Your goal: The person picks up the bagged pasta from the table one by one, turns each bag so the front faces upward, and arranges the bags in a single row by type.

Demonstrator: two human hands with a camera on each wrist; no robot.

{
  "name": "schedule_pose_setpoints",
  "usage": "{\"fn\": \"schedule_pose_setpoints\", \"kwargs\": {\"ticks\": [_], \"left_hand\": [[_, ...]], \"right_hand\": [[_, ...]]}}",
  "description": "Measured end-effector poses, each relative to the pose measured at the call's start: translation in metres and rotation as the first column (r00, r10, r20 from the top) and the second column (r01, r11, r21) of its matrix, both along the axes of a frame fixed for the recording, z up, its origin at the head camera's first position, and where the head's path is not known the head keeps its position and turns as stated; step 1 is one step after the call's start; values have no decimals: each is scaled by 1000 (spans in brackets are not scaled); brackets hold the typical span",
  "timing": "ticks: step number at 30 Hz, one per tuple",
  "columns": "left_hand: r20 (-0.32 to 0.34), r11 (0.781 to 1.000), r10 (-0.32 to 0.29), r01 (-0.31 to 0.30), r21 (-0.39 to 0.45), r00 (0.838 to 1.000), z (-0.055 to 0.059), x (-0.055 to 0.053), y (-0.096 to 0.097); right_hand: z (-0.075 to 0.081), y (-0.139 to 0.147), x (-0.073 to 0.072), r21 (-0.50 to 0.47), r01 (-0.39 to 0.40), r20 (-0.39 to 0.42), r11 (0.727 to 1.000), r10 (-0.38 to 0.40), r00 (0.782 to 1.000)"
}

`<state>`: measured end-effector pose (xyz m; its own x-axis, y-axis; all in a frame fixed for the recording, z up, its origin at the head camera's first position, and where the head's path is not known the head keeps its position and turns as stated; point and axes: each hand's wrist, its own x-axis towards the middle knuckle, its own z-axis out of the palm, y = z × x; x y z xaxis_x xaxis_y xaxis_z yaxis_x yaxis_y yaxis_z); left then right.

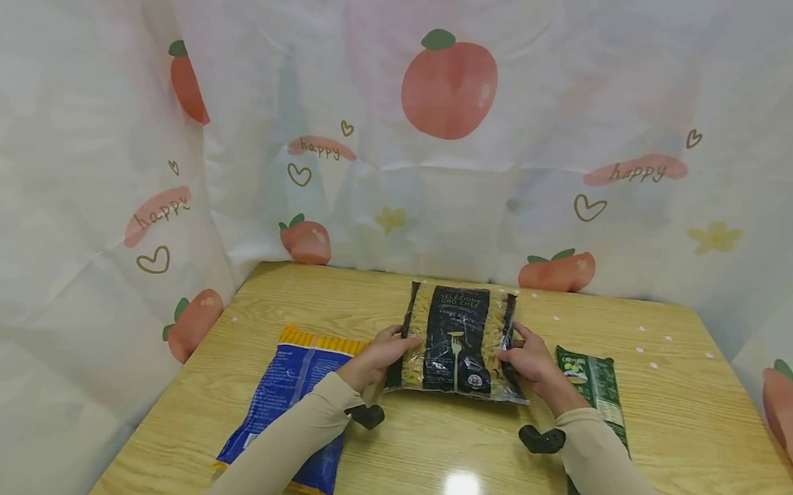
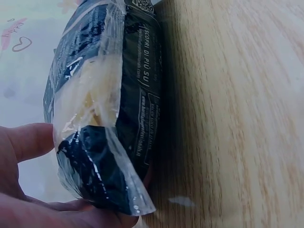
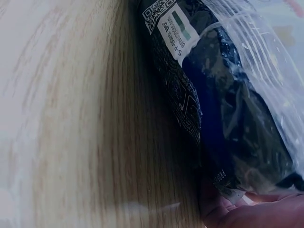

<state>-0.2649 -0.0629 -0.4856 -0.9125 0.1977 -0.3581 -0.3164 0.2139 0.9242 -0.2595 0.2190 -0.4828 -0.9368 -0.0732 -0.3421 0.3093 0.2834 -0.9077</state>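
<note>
A clear and black bag of penne pasta (image 1: 457, 344) is held between both hands near the back middle of the table, its printed front facing up toward me. My left hand (image 1: 380, 356) grips its left side, with the thumb on top and the fingers around the edge and underneath. On the opposite side, my right hand (image 1: 532, 363) grips the bag the same way. The left wrist view shows the bag's sealed end (image 2: 102, 99) close over the wood. Whether the bag's underside touches the table cannot be told.
A blue bag with yellow ends (image 1: 290, 386) lies on the left of the wooden table (image 1: 423, 456), partly under the left forearm. To the right lies a narrow green packet (image 1: 595, 376), partly behind the right forearm. A white fruit-print curtain (image 1: 441, 204) encloses the back and sides.
</note>
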Motion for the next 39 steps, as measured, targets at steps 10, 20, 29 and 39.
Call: {"fn": "schedule_pose_setpoints", "kwargs": {"ticks": [10,20,29,39], "left_hand": [[-7,1000,25,-25,-11,1000,7,3,-4],[17,998,-7,5,67,1000,16,10,-18],[-35,992,-39,43,121,999,28,14,-34],[-60,978,-71,81,194,996,44,35,-77]], "right_hand": [[3,0,2,50,5,-15,999,-4,1000],[13,-2,7,60,16,-19,998,-15,1000],[30,-4,22,126,39,-120,991,-24,993],[46,-29,47,32,19,-273,999,-10,962]]}}
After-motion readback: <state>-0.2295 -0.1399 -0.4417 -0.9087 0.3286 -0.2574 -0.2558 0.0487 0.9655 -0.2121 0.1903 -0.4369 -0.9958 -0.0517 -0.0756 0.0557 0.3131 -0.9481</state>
